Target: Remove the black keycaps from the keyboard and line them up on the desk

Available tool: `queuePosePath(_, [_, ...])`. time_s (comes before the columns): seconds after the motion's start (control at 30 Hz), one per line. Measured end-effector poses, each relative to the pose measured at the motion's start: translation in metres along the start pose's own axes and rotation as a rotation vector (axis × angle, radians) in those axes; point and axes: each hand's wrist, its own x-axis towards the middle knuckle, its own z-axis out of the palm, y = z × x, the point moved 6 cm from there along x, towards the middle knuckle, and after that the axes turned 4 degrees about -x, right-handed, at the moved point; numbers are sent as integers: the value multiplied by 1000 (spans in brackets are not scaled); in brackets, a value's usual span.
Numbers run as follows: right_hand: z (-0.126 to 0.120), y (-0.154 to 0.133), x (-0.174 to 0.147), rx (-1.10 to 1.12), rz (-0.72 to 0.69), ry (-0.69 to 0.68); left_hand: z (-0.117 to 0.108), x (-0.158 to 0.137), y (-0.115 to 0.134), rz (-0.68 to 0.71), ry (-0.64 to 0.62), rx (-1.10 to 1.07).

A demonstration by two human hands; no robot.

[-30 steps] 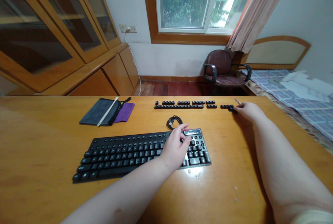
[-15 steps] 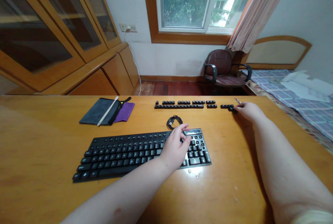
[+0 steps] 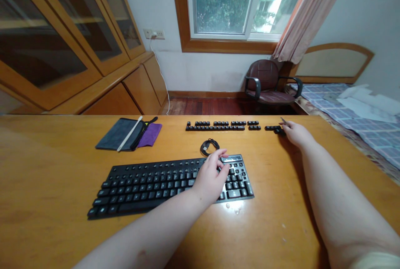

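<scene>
Left hand: lies over the right part of the black keyboard, back up, relaxed and fairly wide, with fingers slightly bent; hides some keys left of the number pad; can't tell whether pressing down

Right hand: reaches to the far right, well apart from the left; narrow, holds a thin tool by the fingertips, free end pointing away and to the left; sits just beside the right-end keycap group; can't tell whether touching it

Keyboard: lies at a slight slant on the wooden table, nearest to the left hand; shows small bare stems along the top row, with caps on the main rows

Keycap rows: sit near the far table edge, in separate groups, with a longer run in front

Between keyboard and keycap rows: coiled black cable

Farther left: grey pouch with a pale stick slantwise across; purple cloth touching on the right

Beyond the table: dark red chair, below the window
</scene>
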Motion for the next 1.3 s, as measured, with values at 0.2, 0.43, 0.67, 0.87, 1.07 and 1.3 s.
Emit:
queuePosePath(0.2, [0, -2, 0, -18, -14, -1, 0, 0, 0, 17, 2, 6])
queuePosePath(0.43, [-2, -5, 0, -44, -36, 34, 1, 1, 2, 7, -9, 11])
queuePosePath(0.67, [-6, -4, -2, -83, 25, 16, 1, 0, 2, -8, -14, 19])
queuePosePath(0.87, [-4, 1, 0, -57, 19, -26, 1, 0, 3, -5, -20, 28])
queuePosePath(1.07, [5, 1, 0, -27, -20, -100, 1, 0, 3, -2, -19, 35])
queuePosePath(1.3, [-17, -7, -3, -23, -59, 41, 1, 1, 3, 1, -6, 12])
